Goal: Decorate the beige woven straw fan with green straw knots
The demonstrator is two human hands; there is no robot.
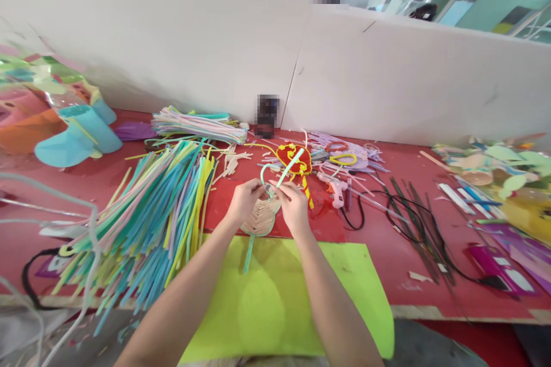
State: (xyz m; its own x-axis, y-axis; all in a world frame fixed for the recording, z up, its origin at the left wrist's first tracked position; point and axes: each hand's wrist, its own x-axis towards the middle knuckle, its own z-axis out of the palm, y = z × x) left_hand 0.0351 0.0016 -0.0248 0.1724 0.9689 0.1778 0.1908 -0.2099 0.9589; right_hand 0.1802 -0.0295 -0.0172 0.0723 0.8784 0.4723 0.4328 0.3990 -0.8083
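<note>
I see the leaf piece (pixel 260 219) woven full, left hand (pixel 246 202) and right hand (pixel 293 206) pinching the pale-green strip (pixel 291 166), seemingly unfixed toward one o'clock.

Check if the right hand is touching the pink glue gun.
Apart: the head view shows red surface between the right hand and the pink glue gun.

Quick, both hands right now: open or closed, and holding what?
Left hand: closed, pinching at the top of the leaf-shaped piece; exact grip hidden.
Right hand: closed, pinching the pale green strip.
</note>
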